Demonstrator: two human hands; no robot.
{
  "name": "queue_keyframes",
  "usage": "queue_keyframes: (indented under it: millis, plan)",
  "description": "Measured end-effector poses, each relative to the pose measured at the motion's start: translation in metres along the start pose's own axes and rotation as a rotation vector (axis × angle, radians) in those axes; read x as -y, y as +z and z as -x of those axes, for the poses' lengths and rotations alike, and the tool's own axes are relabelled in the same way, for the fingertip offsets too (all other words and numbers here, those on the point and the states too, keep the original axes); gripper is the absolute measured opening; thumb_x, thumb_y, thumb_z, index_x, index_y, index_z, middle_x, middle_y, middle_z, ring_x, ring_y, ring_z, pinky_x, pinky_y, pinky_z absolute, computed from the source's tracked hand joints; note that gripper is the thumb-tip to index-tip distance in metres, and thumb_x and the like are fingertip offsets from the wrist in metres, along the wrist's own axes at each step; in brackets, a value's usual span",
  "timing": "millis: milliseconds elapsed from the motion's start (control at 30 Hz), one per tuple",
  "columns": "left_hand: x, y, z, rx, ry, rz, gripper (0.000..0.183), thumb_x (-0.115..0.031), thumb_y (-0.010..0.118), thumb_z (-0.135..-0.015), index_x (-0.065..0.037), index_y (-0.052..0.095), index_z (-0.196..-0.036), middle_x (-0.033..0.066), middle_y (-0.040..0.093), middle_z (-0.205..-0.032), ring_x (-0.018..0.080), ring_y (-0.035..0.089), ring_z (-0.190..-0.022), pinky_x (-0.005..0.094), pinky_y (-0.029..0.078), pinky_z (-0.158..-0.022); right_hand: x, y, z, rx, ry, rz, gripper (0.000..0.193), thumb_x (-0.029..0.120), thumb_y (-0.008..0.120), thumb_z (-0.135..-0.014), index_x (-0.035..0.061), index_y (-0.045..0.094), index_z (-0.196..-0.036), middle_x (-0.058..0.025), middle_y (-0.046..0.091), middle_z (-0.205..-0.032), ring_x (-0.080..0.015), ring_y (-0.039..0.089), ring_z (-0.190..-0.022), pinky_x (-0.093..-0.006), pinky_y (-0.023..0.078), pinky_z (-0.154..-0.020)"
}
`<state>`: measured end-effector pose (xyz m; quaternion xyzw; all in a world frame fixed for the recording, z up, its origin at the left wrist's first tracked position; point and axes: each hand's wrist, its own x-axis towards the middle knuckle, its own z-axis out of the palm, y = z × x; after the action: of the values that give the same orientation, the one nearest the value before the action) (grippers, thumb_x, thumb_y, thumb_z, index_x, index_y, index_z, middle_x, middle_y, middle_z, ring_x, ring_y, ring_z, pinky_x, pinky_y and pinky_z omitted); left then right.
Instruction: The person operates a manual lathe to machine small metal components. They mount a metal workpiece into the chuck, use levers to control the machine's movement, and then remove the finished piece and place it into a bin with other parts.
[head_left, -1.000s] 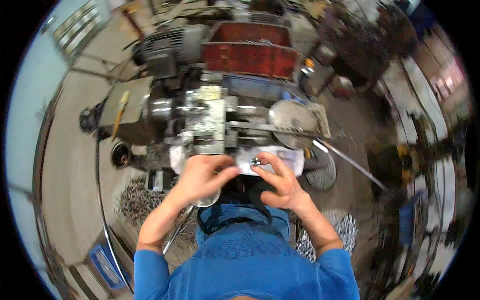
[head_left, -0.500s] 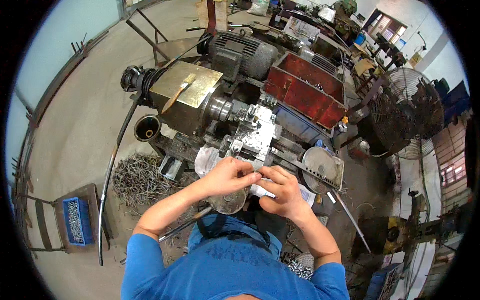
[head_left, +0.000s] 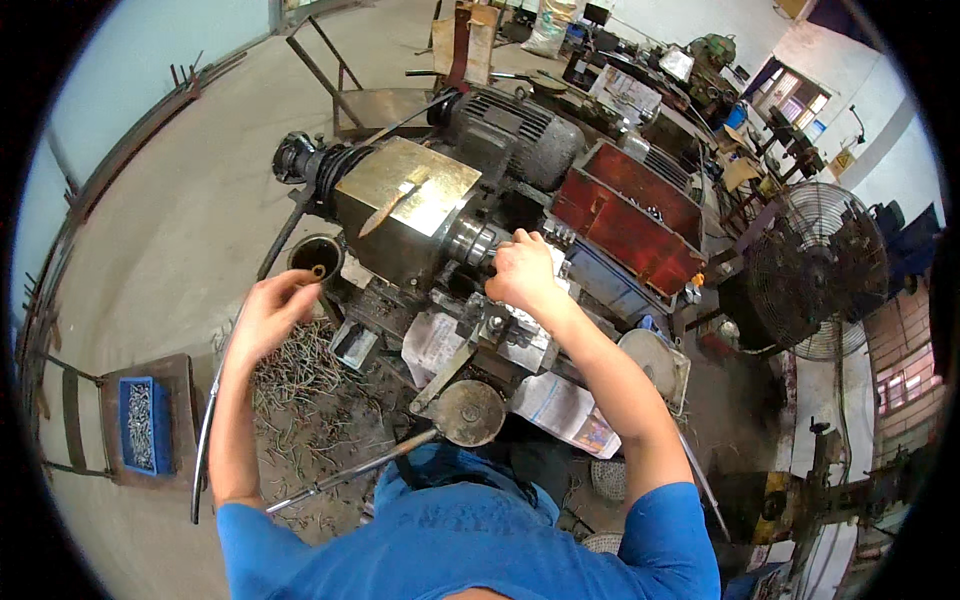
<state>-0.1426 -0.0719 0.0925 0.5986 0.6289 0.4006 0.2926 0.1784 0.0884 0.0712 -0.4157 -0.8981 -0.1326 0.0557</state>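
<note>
My left hand [head_left: 268, 312] is raised at the left, thumb and forefinger apart beside the rim of a dark round pot [head_left: 313, 252]. A brass-coloured ring shows in the pot. A long metal rod [head_left: 208, 430] passes behind this hand and wrist. My right hand [head_left: 524, 270] is closed at the lathe's shiny spindle nose [head_left: 470, 241], over the tool slide. Its fingers hide whatever they hold. A brush [head_left: 388, 210] lies on the brass-coloured headstock cover [head_left: 430, 180]. Below the slide sits a round handwheel [head_left: 470, 412], with a flat bar reaching up from it.
A red metal bin [head_left: 630, 215] stands behind the slide, beside a motor [head_left: 515, 135]. Metal shavings [head_left: 300, 385] heap up at lower left. A blue crate [head_left: 145, 425] of small metal parts rests on a stand farther left. A large fan [head_left: 810, 265] stands at right.
My hands, together in front of the slide before, have parted. The left has moved left to the pot; the right has gone forward to the spindle. The whole view has shifted slightly.
</note>
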Motion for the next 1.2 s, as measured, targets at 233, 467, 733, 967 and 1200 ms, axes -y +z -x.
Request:
queue_keyframes:
  millis: [233, 467, 733, 967, 1200]
  plan:
    - [0.093, -0.089, 0.072, -0.360, -0.234, -0.472, 0.032, -0.027, 0.059, -0.084, -0.001, 0.062, -0.102, 0.0149, 0.062, -0.066, 0.0251, 0.061, -0.059, 0.0354, 0.045, -0.056, 0.002, 0.014, -0.008, 0.055, 0.013, -0.015, 0.024, 0.026, 0.060, -0.050, 0.0079, 0.068, -0.062, -0.0056, 0.065, -0.072, -0.0234, 0.053, -0.084, -0.0326, 0.037, -0.079]
    - [0.125, -0.070, 0.107, -0.271, -0.326, -0.602, 0.039, -0.029, 0.063, -0.080, -0.004, 0.060, -0.109, 0.0181, 0.064, -0.078, 0.0344, 0.062, -0.075, 0.0411, 0.047, -0.066, 0.003, 0.013, -0.009, 0.031, -0.024, -0.012, 0.026, 0.026, 0.061, -0.048, 0.0123, 0.071, -0.068, -0.0031, 0.065, -0.075, -0.0211, 0.054, -0.086, -0.0344, 0.035, -0.080]
    - [0.163, -0.061, 0.080, -0.230, -0.400, -0.968, 0.026, -0.022, 0.062, -0.078, 0.000, 0.060, -0.092, 0.0212, 0.063, -0.080, 0.0370, 0.062, -0.078, 0.0453, 0.048, -0.070, 0.004, 0.008, -0.011, 0.135, -0.005, -0.017, 0.035, 0.027, 0.062, -0.050, 0.0137, 0.072, -0.080, -0.0003, 0.064, -0.086, -0.0195, 0.053, -0.090, -0.0340, 0.035, -0.083]
    - [0.254, -0.177, 0.017, -0.303, -0.258, -1.389, 0.011, -0.008, 0.055, -0.072, -0.005, 0.063, -0.078, 0.0172, 0.063, -0.073, 0.0342, 0.063, -0.068, 0.0431, 0.051, -0.061, 0.003, 0.009, -0.012, 0.183, 0.038, -0.040, 0.036, 0.026, 0.062, -0.050, 0.0125, 0.073, -0.082, -0.0017, 0.065, -0.089, -0.0203, 0.053, -0.097, -0.0342, 0.034, -0.086]
    - [0.249, -0.164, 0.003, -0.408, -0.341, -0.948, 0.018, -0.008, 0.059, -0.073, -0.003, 0.065, -0.090, 0.0177, 0.064, -0.084, 0.0342, 0.062, -0.079, 0.0410, 0.050, -0.072, -0.014, -0.014, 0.013, -0.200, -0.058, -0.286, 0.035, 0.019, 0.062, -0.051, 0.0041, 0.067, -0.083, -0.0095, 0.062, -0.085, -0.0270, 0.053, -0.090, -0.0368, 0.039, -0.086]
